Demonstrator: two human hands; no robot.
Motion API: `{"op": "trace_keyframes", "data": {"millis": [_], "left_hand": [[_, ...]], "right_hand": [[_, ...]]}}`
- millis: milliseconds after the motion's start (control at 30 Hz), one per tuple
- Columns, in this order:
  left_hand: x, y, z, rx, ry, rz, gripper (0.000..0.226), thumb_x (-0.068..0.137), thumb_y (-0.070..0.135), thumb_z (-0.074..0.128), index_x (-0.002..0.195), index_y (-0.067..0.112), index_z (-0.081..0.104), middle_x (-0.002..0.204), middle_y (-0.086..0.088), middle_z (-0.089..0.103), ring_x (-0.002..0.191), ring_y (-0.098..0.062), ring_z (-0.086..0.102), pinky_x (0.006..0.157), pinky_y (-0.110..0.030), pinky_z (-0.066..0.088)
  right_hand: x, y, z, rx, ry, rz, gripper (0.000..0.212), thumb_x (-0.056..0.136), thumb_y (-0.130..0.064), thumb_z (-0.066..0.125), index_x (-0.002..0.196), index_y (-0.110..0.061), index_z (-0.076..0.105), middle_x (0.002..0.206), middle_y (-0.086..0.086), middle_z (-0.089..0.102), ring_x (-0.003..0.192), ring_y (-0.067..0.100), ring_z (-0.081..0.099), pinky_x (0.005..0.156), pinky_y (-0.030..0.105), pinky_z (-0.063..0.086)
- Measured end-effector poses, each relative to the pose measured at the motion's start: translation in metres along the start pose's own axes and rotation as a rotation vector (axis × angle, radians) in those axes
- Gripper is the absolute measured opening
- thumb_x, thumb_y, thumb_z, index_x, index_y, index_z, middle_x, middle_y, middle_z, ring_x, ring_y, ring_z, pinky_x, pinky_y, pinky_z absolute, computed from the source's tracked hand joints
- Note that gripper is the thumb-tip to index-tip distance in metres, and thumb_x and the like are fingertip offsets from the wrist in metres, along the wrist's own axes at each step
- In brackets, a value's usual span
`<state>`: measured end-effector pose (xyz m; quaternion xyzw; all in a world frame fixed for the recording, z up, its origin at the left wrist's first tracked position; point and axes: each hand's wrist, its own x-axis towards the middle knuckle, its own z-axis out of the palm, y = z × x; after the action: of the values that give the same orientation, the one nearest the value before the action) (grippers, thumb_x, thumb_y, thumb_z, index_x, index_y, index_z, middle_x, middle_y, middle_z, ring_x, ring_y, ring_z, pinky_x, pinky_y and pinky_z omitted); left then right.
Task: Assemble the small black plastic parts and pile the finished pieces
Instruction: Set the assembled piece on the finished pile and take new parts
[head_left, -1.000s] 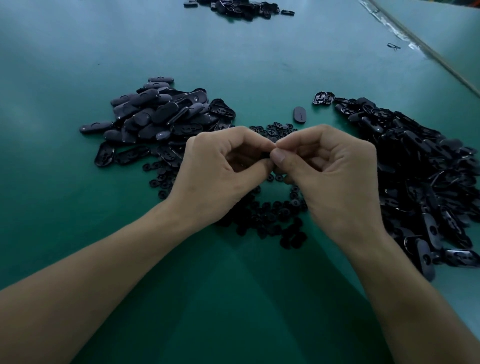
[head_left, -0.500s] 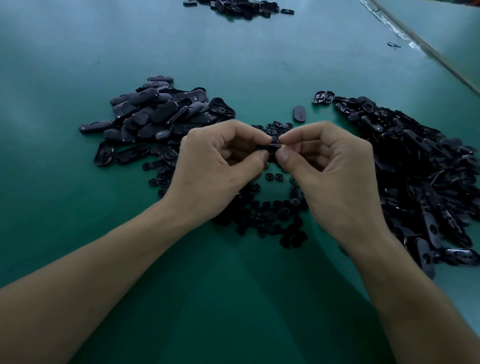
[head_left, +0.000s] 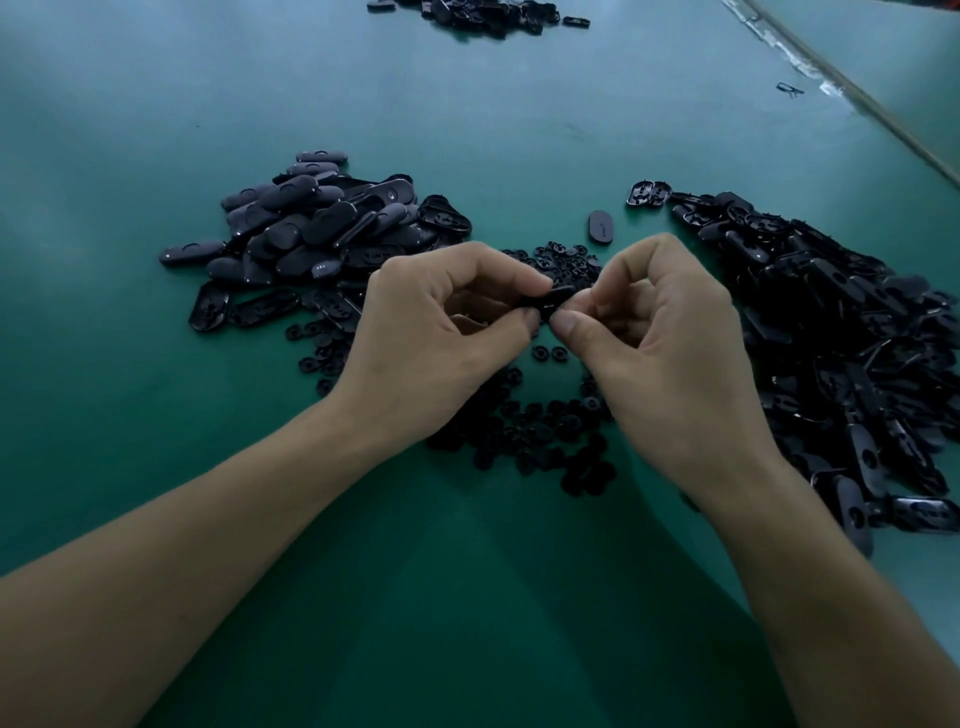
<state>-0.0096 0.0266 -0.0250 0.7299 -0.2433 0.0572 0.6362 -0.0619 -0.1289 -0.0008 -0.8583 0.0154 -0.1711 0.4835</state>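
The left hand (head_left: 441, 338) and the right hand (head_left: 670, 353) met at the middle of the frame with fingers curled. Each pinched one end of a small black oval part (head_left: 555, 299) between thumb and forefinger, holding it just above the table. Whether a second piece sat inside it could not be told. Beneath and between the wrists lay a scatter of small round black parts (head_left: 535, 431), spreading up behind the fingertips. Left of centre sat a heap of closed oval pieces (head_left: 311, 228), smooth sides mostly up, with a few open shells at its lower edge. At the right of the frame a larger heap of open black shells (head_left: 841, 332) ran down beside the right forearm. A single oval piece (head_left: 600, 226) lay apart just above the hands, between the two heaps. Another dark pile (head_left: 478, 10) sat at the top edge, all on a green table (head_left: 467, 114).
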Motion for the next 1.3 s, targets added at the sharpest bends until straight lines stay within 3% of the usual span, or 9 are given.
{"op": "trace_keyframes", "data": {"millis": [233, 400, 567, 700, 933, 1133, 1300], "left_hand": [[-0.001, 0.001, 0.000, 0.030, -0.048, 0.001, 0.022, 0.083, 0.003, 0.075, 0.096, 0.021, 0.074, 0.089, 0.006, 0.076, 0.081, -0.010, 0.074, 0.072, -0.026, 0.060], [-0.001, 0.000, 0.000, 0.056, -0.071, 0.014, 0.022, 0.081, 0.006, 0.074, 0.095, 0.023, 0.073, 0.087, 0.010, 0.075, 0.077, -0.007, 0.072, 0.068, -0.017, 0.053], [-0.001, -0.002, 0.002, 0.136, -0.065, 0.039, 0.018, 0.081, 0.008, 0.074, 0.094, 0.019, 0.072, 0.083, 0.011, 0.072, 0.073, -0.008, 0.069, 0.064, -0.016, 0.051], [-0.002, -0.001, 0.002, 0.183, -0.036, 0.066, 0.015, 0.085, 0.009, 0.075, 0.096, 0.017, 0.071, 0.082, 0.011, 0.070, 0.073, -0.007, 0.068, 0.064, -0.016, 0.053], [-0.002, -0.002, 0.001, 0.226, 0.057, 0.031, 0.015, 0.084, 0.009, 0.076, 0.094, 0.019, 0.071, 0.080, 0.010, 0.072, 0.072, -0.009, 0.069, 0.068, -0.024, 0.057], [0.001, -0.002, 0.001, 0.195, 0.052, -0.002, 0.022, 0.084, 0.008, 0.074, 0.093, 0.027, 0.068, 0.081, 0.012, 0.072, 0.073, -0.007, 0.068, 0.071, -0.027, 0.057], [0.001, 0.000, 0.002, 0.077, -0.002, -0.008, 0.026, 0.085, 0.004, 0.073, 0.093, 0.027, 0.066, 0.084, 0.009, 0.072, 0.073, -0.005, 0.067, 0.069, -0.019, 0.053]], "right_hand": [[-0.002, -0.003, 0.002, -0.122, 0.044, -0.068, 0.037, 0.086, -0.009, 0.074, 0.076, -0.029, 0.045, 0.079, -0.005, 0.068, 0.067, 0.015, 0.064, 0.062, 0.034, 0.050], [-0.003, -0.004, 0.003, -0.148, 0.108, -0.038, 0.044, 0.082, -0.011, 0.078, 0.072, -0.032, 0.041, 0.073, -0.007, 0.070, 0.066, 0.009, 0.065, 0.058, 0.025, 0.051], [-0.004, -0.003, 0.006, -0.124, 0.148, 0.046, 0.041, 0.079, -0.013, 0.081, 0.069, -0.028, 0.044, 0.073, -0.009, 0.072, 0.068, 0.011, 0.069, 0.060, 0.032, 0.055], [-0.008, -0.006, 0.014, -0.140, 0.199, 0.012, 0.036, 0.083, -0.009, 0.077, 0.066, -0.026, 0.051, 0.066, -0.010, 0.067, 0.062, 0.013, 0.064, 0.055, 0.025, 0.049], [-0.011, -0.010, 0.022, -0.079, 0.141, -0.039, 0.027, 0.088, -0.006, 0.069, 0.075, -0.028, 0.061, 0.070, -0.007, 0.071, 0.064, 0.012, 0.069, 0.067, 0.037, 0.057], [-0.007, -0.007, 0.018, -0.014, 0.127, -0.063, 0.027, 0.085, -0.006, 0.074, 0.081, -0.030, 0.064, 0.078, -0.015, 0.072, 0.077, -0.001, 0.070, 0.072, 0.020, 0.056], [0.000, 0.002, 0.009, -0.061, 0.073, -0.064, 0.025, 0.086, -0.010, 0.075, 0.103, -0.029, 0.072, 0.097, -0.013, 0.071, 0.089, 0.003, 0.066, 0.077, 0.014, 0.051]]}}
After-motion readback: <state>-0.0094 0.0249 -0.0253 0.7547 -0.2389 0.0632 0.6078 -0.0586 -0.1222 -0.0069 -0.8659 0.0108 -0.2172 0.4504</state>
